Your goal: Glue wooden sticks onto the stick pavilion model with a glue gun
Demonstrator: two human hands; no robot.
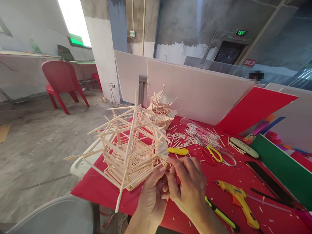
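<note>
An open-framed pavilion model [136, 159] made of thin wooden sticks stands tilted on the red table top [97, 185]. At its right side, a small panel of sticks laid side by side [162, 146] slopes down towards my fingers. My left hand [152, 196] is closed at this lower right corner, thumb and fingers around the stick ends. My right hand [188, 182] meets it there, its index finger and thumb pinched together just below the panel's edge. Whatever lies between the right fingertips is too small and covered to make out.
Behind stands a finished-looking stick pagoda [162, 100]. Loose sticks [180, 138], a yellow-handled tool [179, 151], scissors [214, 154], a glue gun [240, 201] and a utility knife [221, 214] lie on the right. A stool [56, 216] is at lower left; white boards [195, 94] stand behind.
</note>
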